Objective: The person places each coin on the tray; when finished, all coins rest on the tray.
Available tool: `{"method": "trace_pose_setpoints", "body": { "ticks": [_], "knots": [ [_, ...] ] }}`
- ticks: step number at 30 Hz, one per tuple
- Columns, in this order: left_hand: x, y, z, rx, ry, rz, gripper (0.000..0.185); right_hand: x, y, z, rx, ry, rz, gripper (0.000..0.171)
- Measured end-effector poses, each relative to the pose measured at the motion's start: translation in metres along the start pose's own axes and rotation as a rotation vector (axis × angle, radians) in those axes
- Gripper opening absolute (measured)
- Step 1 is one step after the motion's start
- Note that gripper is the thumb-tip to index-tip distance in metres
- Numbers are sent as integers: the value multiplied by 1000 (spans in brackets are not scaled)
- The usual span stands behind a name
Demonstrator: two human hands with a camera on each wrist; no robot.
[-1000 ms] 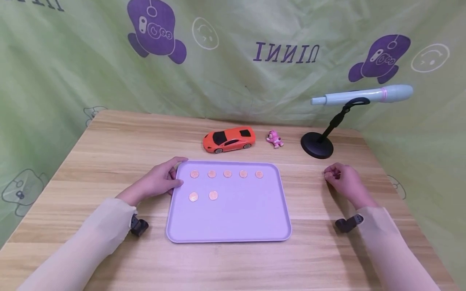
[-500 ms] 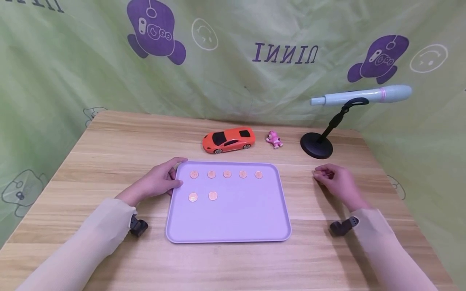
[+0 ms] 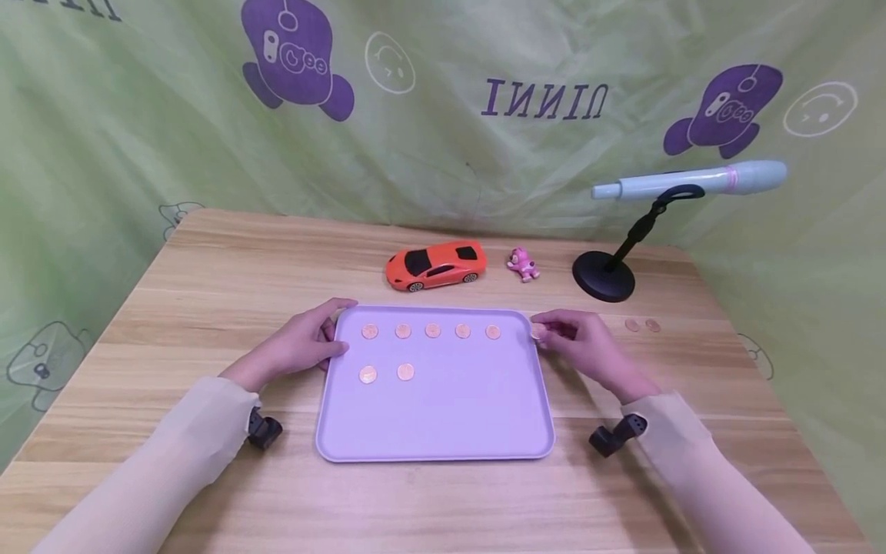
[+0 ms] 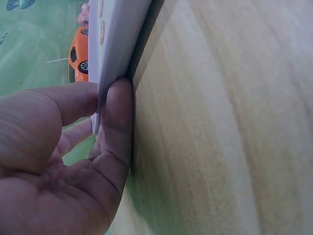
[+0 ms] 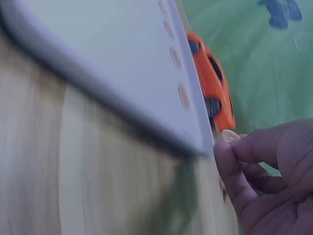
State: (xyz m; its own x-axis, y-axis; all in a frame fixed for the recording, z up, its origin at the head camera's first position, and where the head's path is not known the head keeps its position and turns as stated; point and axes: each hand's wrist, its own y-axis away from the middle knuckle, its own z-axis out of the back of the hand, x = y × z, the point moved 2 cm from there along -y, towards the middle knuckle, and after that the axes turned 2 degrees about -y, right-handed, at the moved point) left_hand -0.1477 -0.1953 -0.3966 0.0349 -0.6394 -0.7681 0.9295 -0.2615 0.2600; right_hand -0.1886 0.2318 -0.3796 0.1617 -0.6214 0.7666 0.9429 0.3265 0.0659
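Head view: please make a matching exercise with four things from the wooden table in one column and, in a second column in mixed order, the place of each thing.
Things
1. orange toy car
2. pale blue microphone
3. copper-coloured coin in the right hand
4. two loose copper-coloured coins

Places
A. on the bare table, to the right of the right hand
B. at the right rim of the lilac plastic tray
C. behind the tray, beside the small pink figure
D. lying across a black round-based stand

Pairs: 1-C, 2-D, 3-B, 4-A
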Motion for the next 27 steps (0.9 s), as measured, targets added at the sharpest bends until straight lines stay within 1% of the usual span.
{"method": "trace_pose_setpoints", "body": {
  "ticks": [7,11,15,20,24,27],
  "knots": [
    [0,0,1,-2,-4,-5,70,22,-6,-37,120,-101,38,25],
    [1,-1,0,-4,-2,-15,70,32,-9,-60,167,-168,76,22],
    [1,-1,0,-6,-1,-21,70,43,-10,-78,197,-211,103,17],
    [0,0,0,-10,-4,-28,69,53,-12,-95,231,-188,157,13],
    [0,1,0,-12,-3,-26,69,57,-14,-103,249,-122,198,9],
    [1,1,0,-11,1,-23,69,59,-15,-107,260,-83,210,8]
  ]
}}
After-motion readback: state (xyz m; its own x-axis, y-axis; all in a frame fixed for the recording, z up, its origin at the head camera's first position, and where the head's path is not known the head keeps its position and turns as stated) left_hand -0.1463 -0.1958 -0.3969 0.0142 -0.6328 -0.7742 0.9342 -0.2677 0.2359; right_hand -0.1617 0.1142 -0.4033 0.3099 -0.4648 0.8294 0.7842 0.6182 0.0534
